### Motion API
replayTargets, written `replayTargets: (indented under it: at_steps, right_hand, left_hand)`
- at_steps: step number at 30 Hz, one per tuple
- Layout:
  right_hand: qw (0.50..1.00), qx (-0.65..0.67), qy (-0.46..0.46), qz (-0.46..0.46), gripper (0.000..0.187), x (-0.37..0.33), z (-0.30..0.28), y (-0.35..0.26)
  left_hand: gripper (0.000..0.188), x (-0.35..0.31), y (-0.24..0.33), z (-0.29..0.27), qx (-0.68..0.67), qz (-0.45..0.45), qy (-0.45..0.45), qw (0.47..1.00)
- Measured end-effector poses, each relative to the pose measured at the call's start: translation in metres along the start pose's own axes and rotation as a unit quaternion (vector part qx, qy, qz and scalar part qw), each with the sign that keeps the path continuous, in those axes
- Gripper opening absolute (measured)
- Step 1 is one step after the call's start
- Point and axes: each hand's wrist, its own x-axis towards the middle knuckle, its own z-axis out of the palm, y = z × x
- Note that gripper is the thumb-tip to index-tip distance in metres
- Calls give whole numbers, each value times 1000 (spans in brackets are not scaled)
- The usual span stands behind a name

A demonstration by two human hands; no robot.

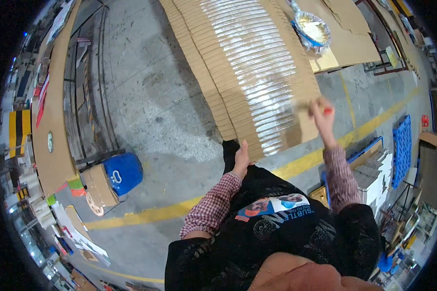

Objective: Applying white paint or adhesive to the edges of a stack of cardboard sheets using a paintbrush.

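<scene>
Brown cardboard sheets (204,63) lie overlapped in a long row running away from me, with their edges stepped like shingles. A wide band of wet, shiny glue (264,72) crosses these edges along the row. My right hand (321,110) is closed round the handle of a brush (302,105), which is smeared by motion. The brush is over the right side of the near sheets; whether its bristles touch them I cannot tell. At the near left corner, my left hand (242,159) grips the cardboard edge, thumb on top, its other fingers mostly hidden.
A plastic-lined bowl (313,30) of pale, pasty stuff stands on a cardboard-topped table (349,43) at far right. On the left are a blue stool (126,172) with a cardboard piece and a long table (58,111). A blue pallet (401,150) stands at right.
</scene>
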Motion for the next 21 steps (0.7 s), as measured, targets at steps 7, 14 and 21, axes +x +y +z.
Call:
replayTargets:
  at_steps: [7,14,21]
  right_hand:
    - [987,-1,66,-144,14,112,26,22]
    - [994,-31,6,105,18,18,-21,24]
    - [994,66,70,-46,15,123,20,-1]
  left_hand:
    - [34,16,-20,-46,167,304,214,913]
    - [49,61,166,-26,358,538,387,658]
    - [51,117,189,-2,474,472,407,622]
